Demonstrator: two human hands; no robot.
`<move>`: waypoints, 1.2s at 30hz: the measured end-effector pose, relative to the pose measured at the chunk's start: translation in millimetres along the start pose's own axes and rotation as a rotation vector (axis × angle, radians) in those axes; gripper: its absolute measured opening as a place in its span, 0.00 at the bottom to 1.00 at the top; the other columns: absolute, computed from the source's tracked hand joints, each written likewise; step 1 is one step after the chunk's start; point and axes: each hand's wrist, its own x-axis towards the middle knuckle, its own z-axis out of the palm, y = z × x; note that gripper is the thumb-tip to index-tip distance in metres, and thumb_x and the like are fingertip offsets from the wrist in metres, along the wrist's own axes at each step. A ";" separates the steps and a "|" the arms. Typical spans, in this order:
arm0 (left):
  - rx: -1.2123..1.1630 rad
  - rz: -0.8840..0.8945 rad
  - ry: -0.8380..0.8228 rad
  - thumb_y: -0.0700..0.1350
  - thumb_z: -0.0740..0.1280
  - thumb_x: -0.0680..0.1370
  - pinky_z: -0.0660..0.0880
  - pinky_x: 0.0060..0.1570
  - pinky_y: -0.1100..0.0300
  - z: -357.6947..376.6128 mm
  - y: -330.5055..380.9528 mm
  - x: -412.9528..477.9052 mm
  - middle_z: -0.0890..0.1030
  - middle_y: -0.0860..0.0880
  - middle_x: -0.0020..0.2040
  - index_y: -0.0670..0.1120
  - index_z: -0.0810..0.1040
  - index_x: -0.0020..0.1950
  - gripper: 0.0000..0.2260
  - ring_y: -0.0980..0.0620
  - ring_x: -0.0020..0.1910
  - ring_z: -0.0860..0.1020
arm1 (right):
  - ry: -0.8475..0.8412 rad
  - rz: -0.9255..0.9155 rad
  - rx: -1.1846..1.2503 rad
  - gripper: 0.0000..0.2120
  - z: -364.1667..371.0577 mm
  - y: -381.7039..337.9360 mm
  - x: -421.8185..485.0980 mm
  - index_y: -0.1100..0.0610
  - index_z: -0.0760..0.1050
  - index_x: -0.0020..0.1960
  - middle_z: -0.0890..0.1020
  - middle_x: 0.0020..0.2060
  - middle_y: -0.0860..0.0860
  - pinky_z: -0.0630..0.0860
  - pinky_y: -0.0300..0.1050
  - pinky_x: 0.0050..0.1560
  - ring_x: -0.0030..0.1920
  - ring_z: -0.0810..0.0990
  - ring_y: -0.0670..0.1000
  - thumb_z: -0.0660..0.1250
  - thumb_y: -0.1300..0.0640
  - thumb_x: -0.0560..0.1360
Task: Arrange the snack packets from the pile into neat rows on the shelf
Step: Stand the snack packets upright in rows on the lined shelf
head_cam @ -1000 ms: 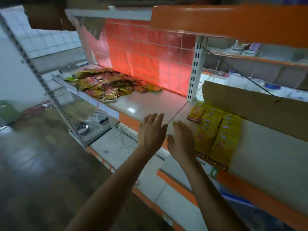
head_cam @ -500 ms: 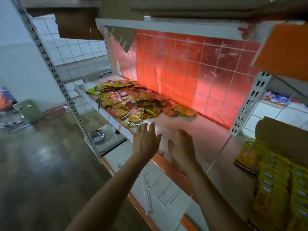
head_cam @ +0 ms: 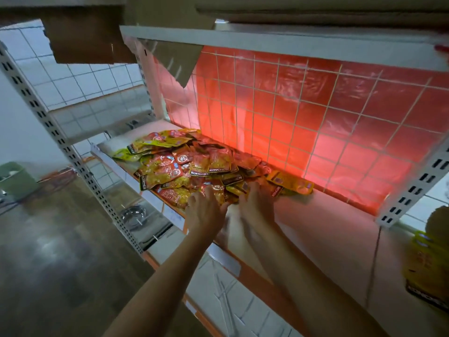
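Note:
A loose pile of red and yellow snack packets (head_cam: 192,164) lies on the left part of the white shelf (head_cam: 335,229), against the red grid back panel. My left hand (head_cam: 204,212) reaches the near edge of the pile with fingers spread and touching the front packets. My right hand (head_cam: 257,203) lies beside it, fingers extended onto the pile's near right corner; it is blurred. A neat row of yellow packets (head_cam: 425,268) shows at the far right edge.
A perforated shelf upright (head_cam: 65,147) stands at the left, another upright (head_cam: 413,186) at the right. An upper shelf (head_cam: 267,42) hangs overhead. A lower shelf (head_cam: 233,302) sits below. A green bin (head_cam: 14,178) stands on the floor at the left.
The view has swung left and closer to the pile. Both hands moved forward from above the shelf edge and now touch the pile's near packets.

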 end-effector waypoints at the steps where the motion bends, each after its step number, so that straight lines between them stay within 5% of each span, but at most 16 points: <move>1: 0.014 0.000 -0.014 0.62 0.61 0.77 0.69 0.60 0.49 1.2 -2.4 4.7 0.71 0.39 0.64 0.46 0.58 0.72 0.31 0.39 0.65 0.68 | 0.016 0.029 0.005 0.18 3.5 -5.1 5.6 0.57 0.71 0.63 0.73 0.63 0.57 0.70 0.50 0.60 0.63 0.70 0.58 0.64 0.51 0.76; 6: 0.002 0.030 0.006 0.62 0.66 0.74 0.70 0.58 0.51 7.4 -11.5 17.5 0.71 0.41 0.63 0.47 0.61 0.70 0.31 0.42 0.63 0.69 | 0.061 0.088 -0.127 0.42 19.6 -18.2 23.5 0.59 0.62 0.71 0.71 0.66 0.58 0.67 0.51 0.64 0.65 0.69 0.59 0.68 0.34 0.68; 9: -0.001 0.049 0.019 0.59 0.68 0.73 0.70 0.57 0.51 7.9 -14.3 20.4 0.70 0.42 0.62 0.48 0.61 0.69 0.31 0.42 0.62 0.68 | 0.053 0.108 -0.164 0.47 23.9 -20.9 26.2 0.61 0.57 0.74 0.70 0.67 0.60 0.67 0.53 0.65 0.66 0.69 0.60 0.68 0.33 0.68; 13: 0.026 0.057 0.020 0.55 0.66 0.75 0.68 0.59 0.50 7.5 -15.3 19.6 0.70 0.42 0.63 0.47 0.62 0.69 0.27 0.42 0.63 0.67 | 0.060 0.064 -0.162 0.42 22.4 -24.6 16.9 0.63 0.53 0.75 0.69 0.67 0.62 0.68 0.53 0.63 0.66 0.68 0.62 0.69 0.43 0.72; 19: 0.038 0.095 0.066 0.47 0.67 0.74 0.70 0.57 0.50 1.3 -15.5 11.5 0.68 0.41 0.64 0.44 0.55 0.74 0.33 0.41 0.62 0.69 | 0.095 0.102 -0.025 0.28 14.9 -19.4 -21.4 0.57 0.62 0.71 0.76 0.61 0.59 0.71 0.52 0.57 0.60 0.74 0.62 0.61 0.58 0.72; 25: -0.376 0.153 0.035 0.46 0.68 0.75 0.70 0.51 0.48 -7.5 -2.7 -8.2 0.68 0.40 0.65 0.42 0.58 0.73 0.30 0.39 0.63 0.70 | 0.236 0.353 0.367 0.12 -9.4 2.1 -44.4 0.58 0.77 0.54 0.81 0.53 0.62 0.70 0.50 0.48 0.54 0.77 0.63 0.58 0.56 0.78; 28: -0.626 0.135 -0.012 0.57 0.64 0.78 0.68 0.45 0.52 -10.1 10.3 -19.0 0.76 0.42 0.58 0.45 0.68 0.62 0.20 0.39 0.55 0.76 | 0.293 0.433 0.598 0.10 -20.0 12.1 -56.9 0.60 0.77 0.43 0.80 0.42 0.62 0.70 0.54 0.41 0.43 0.77 0.61 0.59 0.57 0.77; 31: -0.823 0.162 -0.101 0.61 0.65 0.75 0.75 0.48 0.49 -8.5 23.1 -29.4 0.81 0.46 0.51 0.50 0.68 0.54 0.17 0.42 0.50 0.79 | 0.359 0.479 0.745 0.08 -30.7 20.1 -72.2 0.60 0.76 0.39 0.80 0.35 0.58 0.71 0.52 0.36 0.37 0.76 0.57 0.62 0.61 0.75; 36: -0.939 0.153 -0.234 0.55 0.67 0.77 0.77 0.53 0.46 9.0 45.0 -42.8 0.82 0.47 0.53 0.47 0.70 0.61 0.18 0.45 0.51 0.80 | 0.384 0.492 0.819 0.07 -51.6 37.8 -97.3 0.60 0.79 0.49 0.83 0.45 0.59 0.77 0.65 0.50 0.48 0.81 0.63 0.65 0.64 0.72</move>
